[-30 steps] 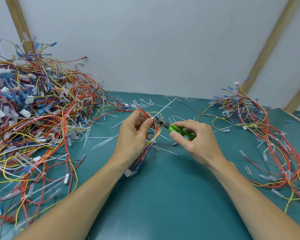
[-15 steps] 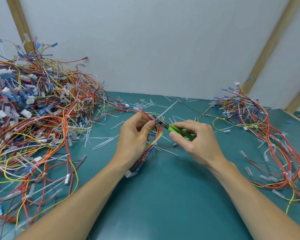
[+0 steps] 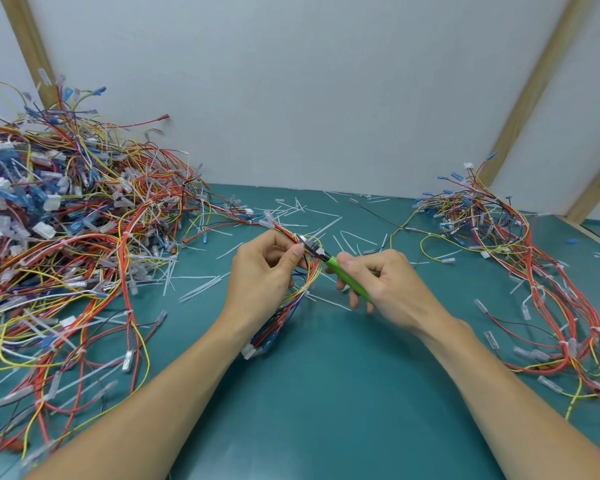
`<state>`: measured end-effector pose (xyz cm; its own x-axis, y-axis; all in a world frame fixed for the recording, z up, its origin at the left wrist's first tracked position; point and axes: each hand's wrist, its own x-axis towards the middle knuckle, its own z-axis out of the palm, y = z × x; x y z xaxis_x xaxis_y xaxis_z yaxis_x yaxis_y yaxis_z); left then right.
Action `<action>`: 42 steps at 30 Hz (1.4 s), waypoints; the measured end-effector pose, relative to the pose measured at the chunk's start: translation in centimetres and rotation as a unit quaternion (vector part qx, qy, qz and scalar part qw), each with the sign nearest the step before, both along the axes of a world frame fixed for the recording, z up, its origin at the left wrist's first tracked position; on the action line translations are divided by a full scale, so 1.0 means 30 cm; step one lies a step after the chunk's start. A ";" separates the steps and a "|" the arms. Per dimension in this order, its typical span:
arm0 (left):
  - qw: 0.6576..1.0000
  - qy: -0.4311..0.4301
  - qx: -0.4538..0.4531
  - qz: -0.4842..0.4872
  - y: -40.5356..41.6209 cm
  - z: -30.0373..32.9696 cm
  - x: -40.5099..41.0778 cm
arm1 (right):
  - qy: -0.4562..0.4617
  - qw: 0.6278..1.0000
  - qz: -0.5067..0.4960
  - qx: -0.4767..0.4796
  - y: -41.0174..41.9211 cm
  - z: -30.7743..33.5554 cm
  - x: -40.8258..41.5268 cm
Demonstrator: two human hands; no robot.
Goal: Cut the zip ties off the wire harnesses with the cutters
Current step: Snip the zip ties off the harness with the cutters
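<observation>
Teal table (image 3: 326, 393) carries everything: a big tangled heap of wire harnesses (image 3: 59, 244) on our left, likely waiting, and a thinner pile (image 3: 520, 258) on our right, perhaps finished ones. Between them lie white zip-tie scraps (image 3: 291, 216). At the centre our left hand (image 3: 260, 278) pinches one harness (image 3: 302, 282), holding it up off the table so a tie is exposed. Our right hand (image 3: 381, 282) has its grip closed around the green handles of the cutters (image 3: 326, 259), whose tip meets the bundle just beside our left thumb.
</observation>
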<state>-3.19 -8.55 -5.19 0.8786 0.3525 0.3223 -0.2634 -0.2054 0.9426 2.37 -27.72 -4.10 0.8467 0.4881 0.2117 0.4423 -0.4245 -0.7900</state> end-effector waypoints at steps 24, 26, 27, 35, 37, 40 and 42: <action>1.000 0.006 0.008 0.000 -0.003 -0.002 -0.001 | -0.001 0.999 -0.017 0.037 0.017 0.008 -0.007; 1.000 0.005 0.009 -0.001 -0.001 -0.004 0.000 | -0.001 0.999 -0.019 0.040 0.020 0.009 -0.009; 1.000 0.004 0.010 -0.001 0.000 -0.005 0.001 | -0.001 0.999 -0.019 0.042 0.020 0.010 -0.010; 1.000 -0.006 -0.001 -0.006 0.007 -0.004 0.008 | 0.023 0.997 -0.033 0.073 0.042 0.000 -0.020; 1.000 -0.009 -0.005 -0.007 0.007 -0.003 0.007 | 0.028 0.997 -0.029 0.073 0.042 -0.001 -0.021; 1.000 -0.003 -0.004 -0.014 0.003 -0.006 0.007 | 0.026 0.998 -0.035 0.052 0.026 0.002 -0.014; 1.000 0.002 -0.003 -0.018 0.001 -0.007 0.008 | 0.020 0.998 -0.038 0.045 0.020 -0.001 -0.012</action>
